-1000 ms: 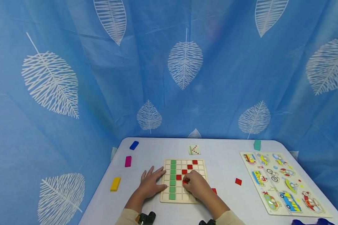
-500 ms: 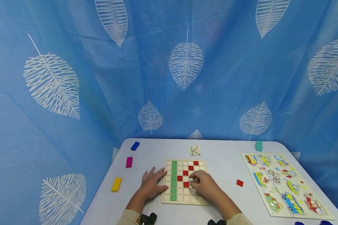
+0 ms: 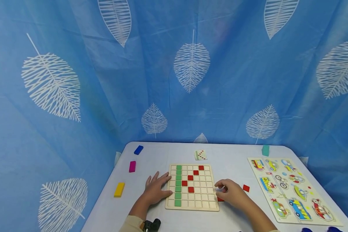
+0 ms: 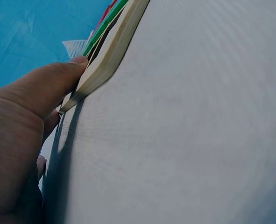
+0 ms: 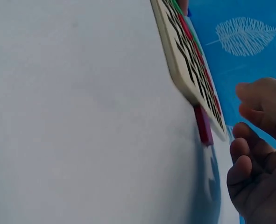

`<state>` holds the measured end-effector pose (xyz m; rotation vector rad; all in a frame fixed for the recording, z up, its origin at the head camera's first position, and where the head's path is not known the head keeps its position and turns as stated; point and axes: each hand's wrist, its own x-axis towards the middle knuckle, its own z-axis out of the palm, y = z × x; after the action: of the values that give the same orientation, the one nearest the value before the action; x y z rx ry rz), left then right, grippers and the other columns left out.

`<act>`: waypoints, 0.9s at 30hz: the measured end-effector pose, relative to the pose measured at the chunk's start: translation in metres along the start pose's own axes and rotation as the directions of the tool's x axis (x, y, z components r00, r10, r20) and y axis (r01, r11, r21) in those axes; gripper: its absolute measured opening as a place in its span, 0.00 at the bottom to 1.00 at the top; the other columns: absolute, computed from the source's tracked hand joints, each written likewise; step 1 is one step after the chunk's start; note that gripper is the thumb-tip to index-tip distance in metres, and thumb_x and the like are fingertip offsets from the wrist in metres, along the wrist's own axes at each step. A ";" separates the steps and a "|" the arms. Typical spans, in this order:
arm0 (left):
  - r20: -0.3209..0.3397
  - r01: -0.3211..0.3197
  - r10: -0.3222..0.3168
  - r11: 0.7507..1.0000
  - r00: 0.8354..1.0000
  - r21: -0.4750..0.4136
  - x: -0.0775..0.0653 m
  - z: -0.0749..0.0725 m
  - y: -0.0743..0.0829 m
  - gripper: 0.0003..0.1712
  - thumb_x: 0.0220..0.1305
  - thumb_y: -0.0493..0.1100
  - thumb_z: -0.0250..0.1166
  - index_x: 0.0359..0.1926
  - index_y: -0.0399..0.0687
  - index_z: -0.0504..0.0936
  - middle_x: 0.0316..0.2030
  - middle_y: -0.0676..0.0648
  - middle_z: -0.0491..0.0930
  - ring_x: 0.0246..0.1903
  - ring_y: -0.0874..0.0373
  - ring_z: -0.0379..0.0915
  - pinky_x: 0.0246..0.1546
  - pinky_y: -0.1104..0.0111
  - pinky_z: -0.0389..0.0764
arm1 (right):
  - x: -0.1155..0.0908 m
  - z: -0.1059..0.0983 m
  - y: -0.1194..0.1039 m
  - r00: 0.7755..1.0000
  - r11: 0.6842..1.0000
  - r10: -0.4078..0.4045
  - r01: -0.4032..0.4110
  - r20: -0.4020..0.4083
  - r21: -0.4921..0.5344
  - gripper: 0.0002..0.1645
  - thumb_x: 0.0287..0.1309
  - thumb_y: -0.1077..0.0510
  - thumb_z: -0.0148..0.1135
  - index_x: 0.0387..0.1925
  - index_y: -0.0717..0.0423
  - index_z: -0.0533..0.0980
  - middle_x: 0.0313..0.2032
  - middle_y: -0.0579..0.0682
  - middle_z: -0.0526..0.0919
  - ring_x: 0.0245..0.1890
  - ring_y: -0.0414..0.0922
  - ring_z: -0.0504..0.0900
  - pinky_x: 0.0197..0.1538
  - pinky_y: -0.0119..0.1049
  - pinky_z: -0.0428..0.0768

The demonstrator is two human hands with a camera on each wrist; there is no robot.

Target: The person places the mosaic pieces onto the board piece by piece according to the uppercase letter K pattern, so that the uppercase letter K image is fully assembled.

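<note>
A square wooden grid board [image 3: 204,195] lies on the table, with a column of green tiles [image 3: 178,182] and several red tiles [image 3: 190,178] in its cells. My left hand [image 3: 154,191] rests at the board's left edge, fingers spread; in the left wrist view its thumb [image 4: 58,77] touches the rim. Past the right edge hovers my right hand [image 3: 231,193], fingers loosely bent with nothing between them. Beneath its fingertips a loose red tile [image 3: 220,199] shows partly, right against the board; the right wrist view shows this red tile [image 5: 203,125] beside the board's corner.
Another red tile [image 3: 246,188] lies to the right, near a wooden vehicle puzzle [image 3: 264,199]. Behind the board is a small pattern card [image 3: 201,155]. Blue [image 3: 138,150], magenta [image 3: 132,166] and yellow [image 3: 119,189] blocks line the left; a teal block [image 3: 265,150] stands back right.
My right hand has moved right, from the red tile in the middle of the board to beyond its right edge, leaving that tile in its cell. The left hand stays in place.
</note>
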<state>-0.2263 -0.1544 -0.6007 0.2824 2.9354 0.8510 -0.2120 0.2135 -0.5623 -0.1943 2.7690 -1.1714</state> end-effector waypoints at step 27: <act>0.001 -0.001 0.001 1.000 1.000 -0.025 0.001 0.000 -0.001 0.43 0.60 0.63 0.75 0.75 0.67 0.73 0.79 0.57 0.63 0.83 0.39 0.39 0.77 0.32 0.35 | -0.016 0.009 0.017 0.997 0.995 0.062 -0.058 0.043 -0.087 0.15 0.52 0.60 0.79 0.40 0.43 0.83 0.37 0.45 0.74 0.36 0.43 0.70 0.35 0.36 0.68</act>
<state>-0.2271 -0.1549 -0.6014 0.2832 2.9219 0.8870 -0.1962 0.2217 -0.5802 -0.1431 2.7666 -1.0225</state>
